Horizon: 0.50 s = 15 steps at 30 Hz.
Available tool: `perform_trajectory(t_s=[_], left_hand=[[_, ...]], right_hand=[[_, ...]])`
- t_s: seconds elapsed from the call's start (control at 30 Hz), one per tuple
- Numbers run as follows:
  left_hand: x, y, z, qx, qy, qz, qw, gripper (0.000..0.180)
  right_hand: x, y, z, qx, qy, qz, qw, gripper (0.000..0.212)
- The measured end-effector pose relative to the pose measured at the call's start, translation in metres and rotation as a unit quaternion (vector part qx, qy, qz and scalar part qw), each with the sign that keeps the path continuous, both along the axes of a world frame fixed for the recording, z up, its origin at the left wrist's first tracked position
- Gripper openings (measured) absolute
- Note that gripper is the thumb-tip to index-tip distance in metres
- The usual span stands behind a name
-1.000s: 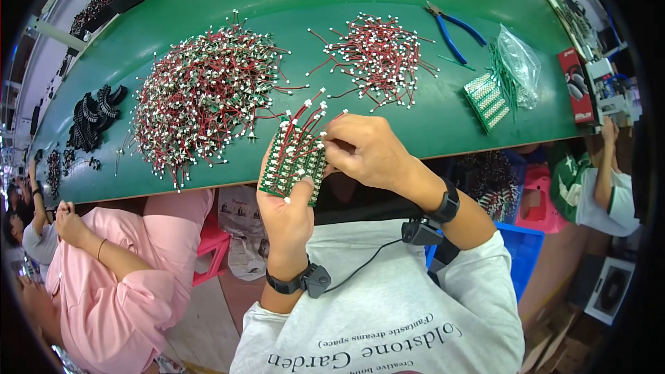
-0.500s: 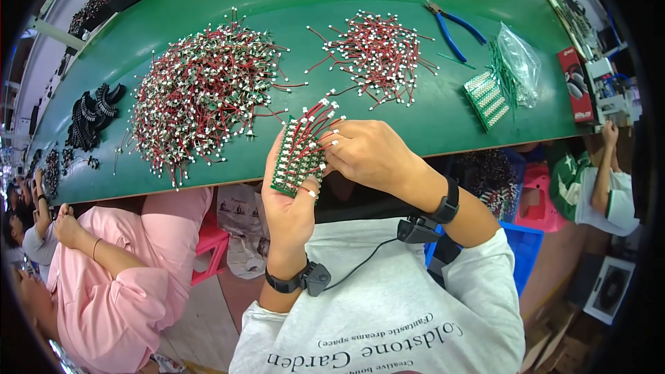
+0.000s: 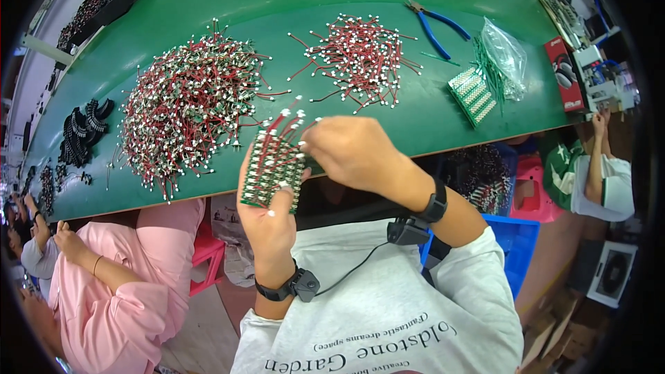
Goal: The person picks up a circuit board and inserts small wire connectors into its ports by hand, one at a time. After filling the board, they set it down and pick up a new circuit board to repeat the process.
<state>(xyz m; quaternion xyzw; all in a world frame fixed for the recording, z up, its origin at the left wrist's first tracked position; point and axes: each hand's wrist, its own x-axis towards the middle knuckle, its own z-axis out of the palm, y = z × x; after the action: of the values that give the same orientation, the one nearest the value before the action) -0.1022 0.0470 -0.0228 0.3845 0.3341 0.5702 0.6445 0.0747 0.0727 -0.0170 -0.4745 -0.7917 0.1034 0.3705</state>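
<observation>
My left hand (image 3: pixel 267 235) is closed around a green circuit board panel (image 3: pixel 296 190), its thumb across the near end. The panel carries rows of small white parts. Red wires with white connectors (image 3: pixel 282 121) lie along it and stick out past its far end. At the panel's upper right, the fingers of my right hand (image 3: pixel 353 152) are pinched together on what looks like a red connector wire (image 3: pixel 309 126). A white tip shows above those fingers, while the fingertips themselves are partly hidden.
Behind my hands lie a large heap of wired boards (image 3: pixel 190 100) and a smaller heap of red wires (image 3: pixel 364 59). To the right are blue-handled cutters (image 3: pixel 438 31), another green panel (image 3: pixel 474 97), a clear bag (image 3: pixel 504 59) and a red box (image 3: pixel 564 76). A person in pink (image 3: pixel 111 270) sits left.
The whole view has shifted slightly. My left hand has brought the panel a little left and nearer, and the fanned wires now lie more along it. The right hand stays at its edge.
</observation>
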Motion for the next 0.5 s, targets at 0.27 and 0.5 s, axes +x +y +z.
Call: perform_trajectory(t_s=[0.27,0.5], left_hand=[[-0.012,0.008,-0.005,-0.019,-0.048,0.044,0.998,0.061],[-0.011,0.008,-0.002,-0.036,-0.062,0.038,0.997,0.056]], right_hand=[[0.063,0.033,-0.002,0.046,-0.064,-0.163,0.984,0.014],[0.063,0.042,0.002,0.091,0.006,-0.136,0.986,0.007]])
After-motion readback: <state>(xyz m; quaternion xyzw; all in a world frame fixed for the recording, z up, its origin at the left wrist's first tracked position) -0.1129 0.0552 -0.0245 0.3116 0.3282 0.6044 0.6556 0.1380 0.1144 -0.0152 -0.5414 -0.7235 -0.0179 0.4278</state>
